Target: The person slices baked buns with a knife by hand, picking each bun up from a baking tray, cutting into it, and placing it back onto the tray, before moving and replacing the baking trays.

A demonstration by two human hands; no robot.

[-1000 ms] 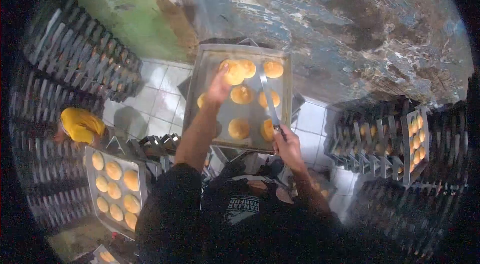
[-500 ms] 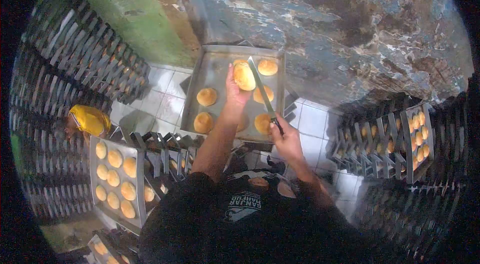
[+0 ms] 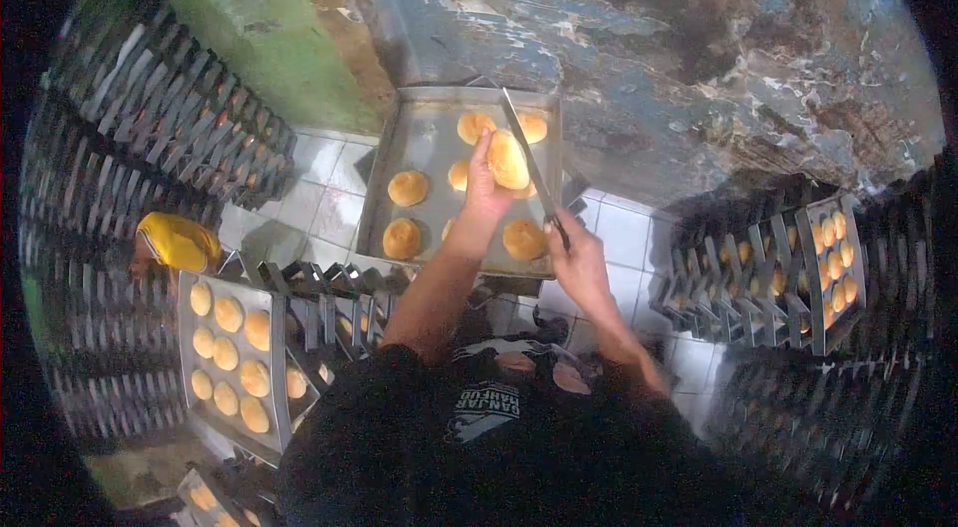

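My left hand (image 3: 486, 190) grips a pale golden bun (image 3: 508, 162), raised above a metal tray (image 3: 381, 213). In my right hand (image 3: 579, 260) is the dark handle of a long knife (image 3: 526, 143), its blade slanting up and left along the right side of the held bun. Whether the blade touches the bun I cannot tell. Several round golden buns lie on the tray, among them one at the left (image 3: 407, 188) and one at the lower right (image 3: 524, 240). My left hand and forearm partly hide others.
Another tray of buns (image 3: 238, 439) rests at the lower left, beside a person in yellow (image 3: 181, 242). A racked tray (image 3: 816, 272) with buns stands at the right. Stacked racks line both sides. A worn wall (image 3: 639, 58) rises behind the main tray.
My left hand has moved right with the bun, uncovering buns behind it. The knife has also shifted slightly, its blade staying close beside the bun.
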